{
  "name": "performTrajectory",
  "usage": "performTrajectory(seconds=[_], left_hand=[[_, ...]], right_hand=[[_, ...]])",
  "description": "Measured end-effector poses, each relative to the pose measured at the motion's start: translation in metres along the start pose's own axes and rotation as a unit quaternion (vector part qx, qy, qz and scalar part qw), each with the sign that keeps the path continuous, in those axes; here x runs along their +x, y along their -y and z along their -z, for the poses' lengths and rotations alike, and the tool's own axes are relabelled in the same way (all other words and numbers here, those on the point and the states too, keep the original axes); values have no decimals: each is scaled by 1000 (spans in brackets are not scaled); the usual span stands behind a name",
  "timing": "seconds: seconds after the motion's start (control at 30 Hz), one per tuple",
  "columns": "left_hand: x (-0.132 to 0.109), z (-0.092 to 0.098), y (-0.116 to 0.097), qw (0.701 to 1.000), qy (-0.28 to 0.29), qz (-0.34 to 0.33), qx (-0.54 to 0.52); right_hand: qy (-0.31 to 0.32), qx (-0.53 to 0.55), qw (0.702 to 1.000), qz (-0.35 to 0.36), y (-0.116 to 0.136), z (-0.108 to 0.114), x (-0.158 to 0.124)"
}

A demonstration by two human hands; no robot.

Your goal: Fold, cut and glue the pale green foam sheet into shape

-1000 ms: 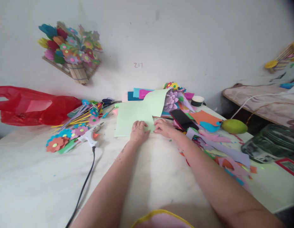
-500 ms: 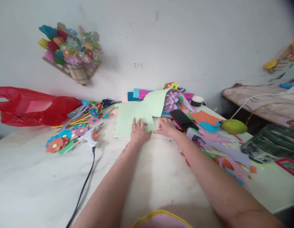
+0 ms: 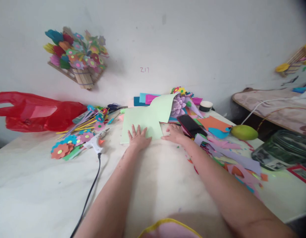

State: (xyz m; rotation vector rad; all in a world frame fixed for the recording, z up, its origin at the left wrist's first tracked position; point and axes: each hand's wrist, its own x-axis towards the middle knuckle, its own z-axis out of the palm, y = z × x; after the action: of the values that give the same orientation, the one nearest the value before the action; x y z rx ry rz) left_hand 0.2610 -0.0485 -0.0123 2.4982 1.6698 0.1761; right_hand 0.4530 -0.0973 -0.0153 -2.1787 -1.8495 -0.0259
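A pale green craft sheet lies on the table, its right part curling up at the back over other pieces. My left hand rests flat on the sheet's front edge, fingers spread. By the sheet's front right corner, my right hand lies low on the table with its thumb stretched toward that corner and its fingers slightly bent, apart from the thumb. Nothing shows in its grasp. A dark phone lies just beyond the right hand. Behind the curled part, a purple foam flower is partly hidden.
To the left lie a white glue gun with a black cord, foam flowers and a red plastic bag. Coloured scraps, a green oval fruit and a glass jar are at the right. White tape stands behind.
My left hand has slid a little left along the sheet's front edge, and its fingers have spread wider. The right hand stays nearly in place. The view has shifted slightly.
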Motion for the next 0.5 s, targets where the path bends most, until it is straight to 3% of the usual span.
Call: performTrajectory(seconds=[0.3, 0.5], left_hand=[[2, -5, 1, 1000, 19, -10, -3], [1, -4, 2, 1000, 20, -9, -3]], right_hand=[[-24, 26, 999, -13, 18, -10, -1], [25, 29, 996, -74, 24, -12, 1]])
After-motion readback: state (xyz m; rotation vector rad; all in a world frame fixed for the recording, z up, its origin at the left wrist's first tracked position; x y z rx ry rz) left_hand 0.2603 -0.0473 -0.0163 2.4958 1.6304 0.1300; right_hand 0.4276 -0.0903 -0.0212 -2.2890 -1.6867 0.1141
